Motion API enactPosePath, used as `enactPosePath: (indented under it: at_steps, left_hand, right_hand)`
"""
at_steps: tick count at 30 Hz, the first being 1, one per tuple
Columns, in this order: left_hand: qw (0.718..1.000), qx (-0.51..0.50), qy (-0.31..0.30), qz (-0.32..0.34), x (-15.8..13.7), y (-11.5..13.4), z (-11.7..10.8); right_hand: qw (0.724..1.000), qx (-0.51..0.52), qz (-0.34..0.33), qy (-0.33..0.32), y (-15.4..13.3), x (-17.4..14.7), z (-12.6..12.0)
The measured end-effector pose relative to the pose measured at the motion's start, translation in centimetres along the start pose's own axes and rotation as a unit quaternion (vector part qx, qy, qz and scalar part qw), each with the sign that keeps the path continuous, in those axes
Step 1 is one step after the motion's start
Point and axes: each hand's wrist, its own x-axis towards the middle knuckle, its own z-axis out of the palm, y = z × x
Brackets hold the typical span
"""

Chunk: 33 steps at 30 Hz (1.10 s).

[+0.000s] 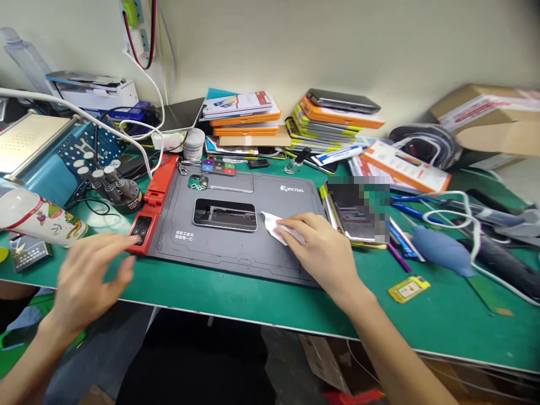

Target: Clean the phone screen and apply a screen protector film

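A grey work mat (236,247) lies on the green bench, with a red side bar (160,183) along its left edge. My left hand (86,278) is at that bar's front end, its index fingertip at the small black button panel (142,230) and its other fingers loosely spread. My right hand (318,242) pinches a crumpled white wipe (276,225) over the right part of the mat. Between both hands a smartphone (225,215) with a dark, glossy, reflecting face lies flat. Behind it on the mat is a small green circuit board (197,182).
Stacked flat boxes (242,115) stand along the wall. Right of the mat are a phone screen (358,211), a blue air blower (441,247) and a yellow packet (408,288). At left stand a screwdriver holder (112,188) and a patterned bottle (42,216). White cables cross the left side.
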Motion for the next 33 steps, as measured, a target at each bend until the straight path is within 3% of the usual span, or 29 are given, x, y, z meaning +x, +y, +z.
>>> enactPosePath:
  at_steps: [1, 3, 7, 10, 13, 15, 24, 30, 33]
  left_hand:
    - [0.997, 0.016, -0.011, 0.081, 1.9, 0.8, 0.8]
    - [0.984, 0.038, -0.055, 0.165, 5.9, 1.7, 2.5]
    - [0.961, 0.070, -0.189, 0.189, 12.8, 1.6, 6.1]
    - [0.947, 0.094, -0.240, 0.192, 15.4, 1.1, 8.0]
    - [0.942, 0.106, -0.240, 0.208, 15.9, 0.8, 9.0]
    - [0.943, 0.104, -0.231, 0.214, 15.6, 0.5, 9.3]
    - [0.959, 0.034, -0.222, 0.176, 14.9, -0.5, 9.9]
    - [0.960, 0.012, -0.231, 0.156, 14.7, -0.2, 10.0]
    - [0.959, 0.013, -0.231, 0.162, 14.7, -0.2, 10.0]
  right_hand:
    - [1.000, 0.009, 0.005, 0.003, 0.1, 0.2, 0.0]
    - [0.999, 0.032, 0.020, 0.018, 0.1, 0.8, -0.1]
    - [0.992, 0.071, 0.061, 0.088, -1.4, 2.0, -0.2]
    - [0.993, 0.069, 0.029, 0.092, -3.4, 2.4, 0.2]
    - [0.995, 0.072, -0.061, 0.035, -5.0, 1.9, 0.5]
    - [0.993, 0.077, -0.087, 0.012, -5.5, 1.1, 0.4]
    - [0.985, 0.077, -0.058, -0.143, -6.3, -0.3, 0.8]
    - [0.987, 0.064, -0.054, -0.134, -7.3, -0.9, 1.4]
    - [0.987, 0.063, -0.022, -0.146, -7.2, 0.3, 1.8]
